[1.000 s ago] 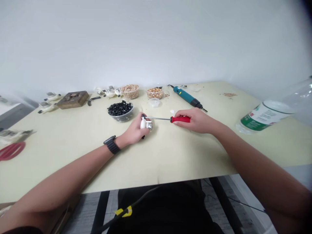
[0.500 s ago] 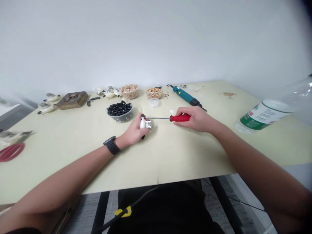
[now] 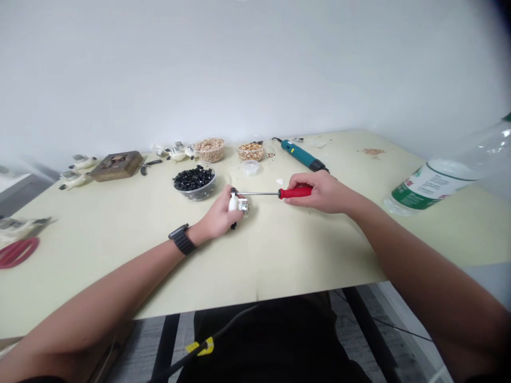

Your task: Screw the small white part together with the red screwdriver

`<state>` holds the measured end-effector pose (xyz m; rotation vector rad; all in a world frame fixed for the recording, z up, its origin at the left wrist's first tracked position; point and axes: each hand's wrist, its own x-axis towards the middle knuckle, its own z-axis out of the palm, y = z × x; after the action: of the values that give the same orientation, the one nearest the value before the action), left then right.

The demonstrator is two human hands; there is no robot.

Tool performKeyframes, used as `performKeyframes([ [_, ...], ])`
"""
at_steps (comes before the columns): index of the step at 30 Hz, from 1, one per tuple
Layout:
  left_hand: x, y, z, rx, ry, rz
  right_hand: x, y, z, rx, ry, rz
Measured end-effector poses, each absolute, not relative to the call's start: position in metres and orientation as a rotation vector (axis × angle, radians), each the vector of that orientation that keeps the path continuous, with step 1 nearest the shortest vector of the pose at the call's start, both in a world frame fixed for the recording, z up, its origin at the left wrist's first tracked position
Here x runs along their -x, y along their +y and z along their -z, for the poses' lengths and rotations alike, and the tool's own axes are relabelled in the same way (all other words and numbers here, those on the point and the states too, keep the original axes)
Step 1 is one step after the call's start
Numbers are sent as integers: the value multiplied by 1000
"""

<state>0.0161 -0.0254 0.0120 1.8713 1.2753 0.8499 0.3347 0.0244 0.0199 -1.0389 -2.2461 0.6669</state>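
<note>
Between the thumb and fingers of my left hand is a small white plastic part with black ends and a metal piece on its right side. My right hand is closed round the red handle of a screwdriver. The screwdriver's thin metal shaft lies level and points left, its tip meeting the upper black end of the part; the exact contact is too small to make out. Just beyond my left hand stands a clear bowl of small black pieces.
Behind are tubs of tan pieces and brownish pieces, a small clear lid and a teal electric screwdriver. A metal block and several white parts sit left, red-handled scissors nearer. A large bottle stands right.
The view has shifted very slightly. Both hands keep their grips, and the screwdriver tip stays at the white part.
</note>
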Motion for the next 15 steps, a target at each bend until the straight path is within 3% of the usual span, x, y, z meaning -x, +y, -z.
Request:
performKeyframes([
  [15, -14, -25, -15, -2095, 1232, -823, -341, 20, -31, 1024, -2181, -869],
])
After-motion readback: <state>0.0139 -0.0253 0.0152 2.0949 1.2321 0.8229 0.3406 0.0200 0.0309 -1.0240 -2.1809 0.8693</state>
